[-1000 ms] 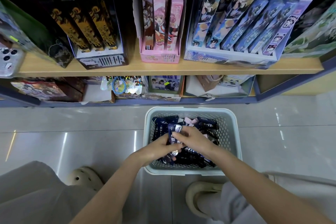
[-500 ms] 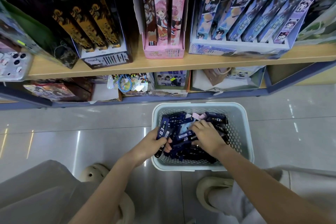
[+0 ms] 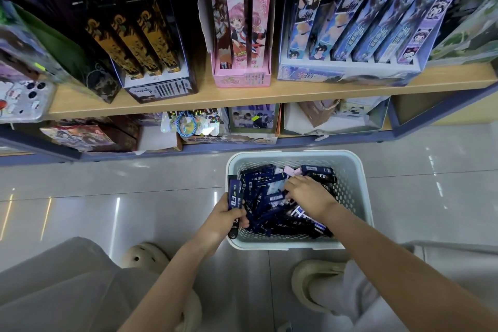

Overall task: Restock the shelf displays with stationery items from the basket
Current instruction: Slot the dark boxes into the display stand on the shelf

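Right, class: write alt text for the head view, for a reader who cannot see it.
A person's left hand grips a few dark blue packs at the rim of a white basket on the floor, while the right hand reaches into the pile inside. Behind it, shelves hold illustrated boxes.

Glossy pale tile floor (image 3: pixel 134 197) under us: white perforated basket (image 3: pixel 358 170) stands on it, near lower shelf (image 3: pixel 242 146). Our left clog (image 3: pixel 145 256) and right clog (image 3: pixel 310 286) planted on tiles behind basket. We note wooden shelf (image 3: pixel 242 96) above, carrying black-gold display box (image 3: pixel 159 89), pink display box (image 3: pixel 242 78), blue display box (image 3: pixel 336 73) side by side.
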{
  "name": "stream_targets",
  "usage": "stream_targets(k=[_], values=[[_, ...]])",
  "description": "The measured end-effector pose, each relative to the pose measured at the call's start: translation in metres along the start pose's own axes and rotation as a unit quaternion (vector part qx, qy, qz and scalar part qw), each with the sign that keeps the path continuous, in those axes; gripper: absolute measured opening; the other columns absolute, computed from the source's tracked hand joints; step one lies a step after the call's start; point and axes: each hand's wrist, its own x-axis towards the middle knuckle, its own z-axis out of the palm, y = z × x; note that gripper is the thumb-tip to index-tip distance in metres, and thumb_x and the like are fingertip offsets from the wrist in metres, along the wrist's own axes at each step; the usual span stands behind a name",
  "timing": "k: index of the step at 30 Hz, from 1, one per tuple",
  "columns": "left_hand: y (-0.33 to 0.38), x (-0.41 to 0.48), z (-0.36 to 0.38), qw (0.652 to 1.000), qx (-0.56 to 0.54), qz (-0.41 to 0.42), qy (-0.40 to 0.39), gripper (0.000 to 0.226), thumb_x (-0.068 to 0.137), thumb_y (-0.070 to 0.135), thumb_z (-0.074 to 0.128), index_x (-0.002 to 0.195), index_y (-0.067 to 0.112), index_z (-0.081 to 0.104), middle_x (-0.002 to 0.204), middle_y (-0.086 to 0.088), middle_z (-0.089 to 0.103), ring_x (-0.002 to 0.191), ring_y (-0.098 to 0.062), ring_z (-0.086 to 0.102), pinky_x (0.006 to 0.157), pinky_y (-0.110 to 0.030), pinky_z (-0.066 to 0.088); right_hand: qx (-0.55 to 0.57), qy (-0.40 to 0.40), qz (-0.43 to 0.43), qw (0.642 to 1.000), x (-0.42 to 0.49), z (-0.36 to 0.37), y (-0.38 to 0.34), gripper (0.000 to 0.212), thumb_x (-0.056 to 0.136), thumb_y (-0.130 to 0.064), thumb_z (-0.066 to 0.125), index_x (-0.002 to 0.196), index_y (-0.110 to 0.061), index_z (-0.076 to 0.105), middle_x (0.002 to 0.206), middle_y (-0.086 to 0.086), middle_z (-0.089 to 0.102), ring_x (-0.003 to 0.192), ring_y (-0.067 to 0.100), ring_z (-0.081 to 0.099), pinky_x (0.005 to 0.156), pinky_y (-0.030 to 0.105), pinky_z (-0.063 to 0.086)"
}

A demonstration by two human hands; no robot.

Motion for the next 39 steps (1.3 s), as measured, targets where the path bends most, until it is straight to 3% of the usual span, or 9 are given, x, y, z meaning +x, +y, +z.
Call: stream_targets(k=[3,5,9,16,20,24,29,33,39], values=[[-0.001,-0.004,0.008,0.999,0.014,0.017,0.041,0.005,0.098,0.008,0.047,0.094,0.01,0.045,0.057,-0.002,0.046,0.047,-0.009,0.045,0.059,-0.025,0.043,0.179,0.059,0.101,0.977,-0.007,-0.007,-0.011,0.003,0.098,-0.013,0.048,0.096,-0.012,0.049,0.1,0.01,0.064,0.094,0.026,0.06,0.082,0.036,0.046],[0.0,-0.006,0.017,0.996,0.017,0.033,0.081,0.014,0.099,0.018,0.048,0.088,0.011,0.044,0.054,0.0,0.043,0.043,-0.007,0.041,0.052,-0.022,0.04,0.395,0.058,0.147,0.905,-0.013,-0.018,-0.029,0.018,0.099,-0.015,0.046,0.082,-0.013,0.043,0.081,0.007,0.065,0.068,0.022,0.063,0.066,0.038,0.052],[0.008,-0.011,0.034,0.991,-0.051,0.039,0.117,0.012,0.1,0.018,0.045,0.093,0.009,0.046,0.056,-0.003,0.043,0.045,-0.012,0.04,0.044,-0.017,0.036,0.567,0.026,0.13,0.813,-0.026,-0.03,-0.074,0.021,0.1,-0.018,0.046,0.079,-0.012,0.044,0.07,0.001,0.06,0.042,0.001,0.048,0.047,0.016,0.041],[0.008,-0.018,0.037,0.99,-0.055,0.017,0.131,0.019,0.101,0.019,0.043,0.096,0.002,0.05,0.054,-0.003,0.046,0.04,-0.009,0.038,0.039,-0.015,0.033,0.462,0.055,0.092,0.88,-0.037,-0.038,-0.09,0.027,0.099,-0.024,0.049,0.076,-0.011,0.043,0.068,0.005,0.051,0.058,0.014,0.047,0.059,0.024,0.037],[0.013,-0.023,0.036,0.989,-0.07,0.027,0.127,0.016,0.101,0.015,0.041,0.091,0.008,0.051,0.057,0.0,0.048,0.044,-0.008,0.04,0.041,-0.015,0.035,0.516,0.061,0.123,0.845,-0.038,-0.046,-0.077,0.028,0.1,-0.024,0.045,0.089,0.0,0.056,0.079,0.001,0.063,0.054,-0.001,0.05,0.056,0.011,0.038],[0.016,-0.025,0.028,0.988,-0.072,0.004,0.138,0.013,0.102,0.021,0.041,0.095,0.016,0.051,0.08,-0.005,0.06,0.07,-0.017,0.057,0.059,-0.02,0.046,0.505,0.18,0.269,0.8,-0.033,-0.042,-0.023,0.022,0.096,-0.017,0.053,0.111,-0.002,0.057,0.101,0.006,0.062,0.087,0.021,0.061,0.062,0.019,0.04],[0.025,-0.029,0.024,0.985,-0.138,-0.004,0.106,0.011,0.102,0.015,0.039,0.097,0.016,0.049,0.084,-0.014,0.066,0.063,-0.018,0.068,0.058,-0.027,0.056,0.419,0.099,0.331,0.84,-0.027,-0.009,0.03,0.044,0.092,0.003,0.053,0.135,0.0,0.043,0.139,0.015,0.047,0.106,0.019,0.055,0.087,0.019,0.038],[0.029,-0.026,0.021,0.984,-0.153,0.007,0.096,0.011,0.102,0.012,0.039,0.099,0.013,0.049,0.078,-0.01,0.066,0.06,-0.021,0.067,0.062,-0.034,0.059,0.351,0.036,0.329,0.876,-0.024,0.009,0.041,0.064,0.083,-0.01,0.07,0.138,-0.002,0.039,0.145,0.019,0.039,0.133,0.031,0.038,0.112,0.035,0.028],[0.03,-0.021,0.024,0.99,-0.122,0.01,0.074,0.008,0.101,0.015,0.041,0.101,0.012,0.049,0.072,-0.005,0.06,0.055,-0.015,0.063,0.065,-0.035,0.059,0.314,0.024,0.302,0.9,-0.032,0.008,0.036,0.056,0.084,-0.016,0.07,0.134,-0.006,0.044,0.135,0.014,0.046,0.12,0.029,0.048,0.101,0.032,0.035]])
